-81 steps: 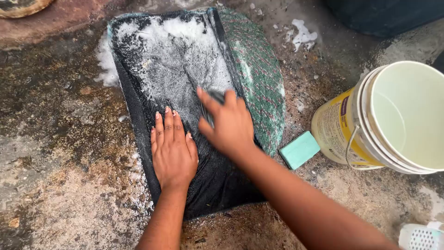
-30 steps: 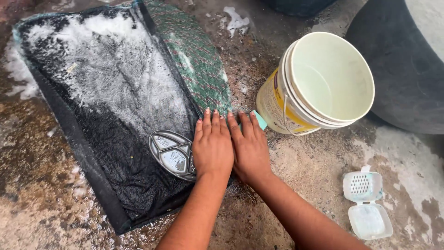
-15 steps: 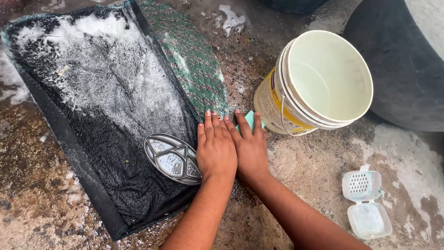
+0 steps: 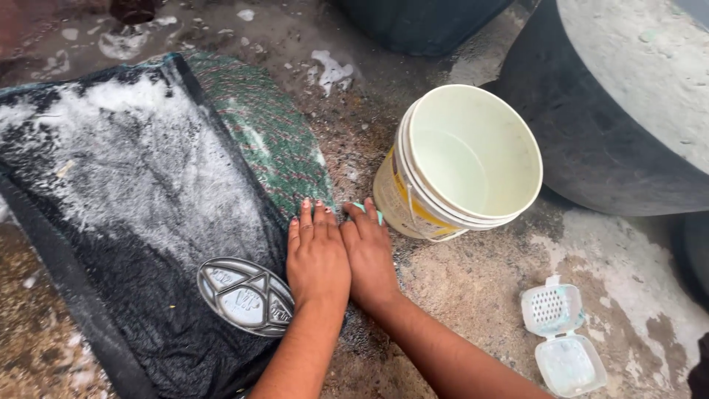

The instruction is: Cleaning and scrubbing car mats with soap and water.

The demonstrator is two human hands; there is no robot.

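Note:
A black mat covered in white suds lies on the wet ground, partly over a green woven mat. My left hand rests flat, fingers together, on the black mat's right edge. Beside it my right hand covers a teal soap bar, of which only a sliver shows past the fingertips. An oval grey scrubbing brush lies loose on the black mat, just left of my left hand.
A cream plastic bucket with a yellow label stands just right of my hands. An open white soap case lies at lower right. A large dark tub fills the upper right, and another dark container sits at the top.
My right hand scrubbed the mat with the brush earlier; the brush now lies on the mat. My right hand has moved onto the soap bar, and my left hand has shifted to the mat's right edge.

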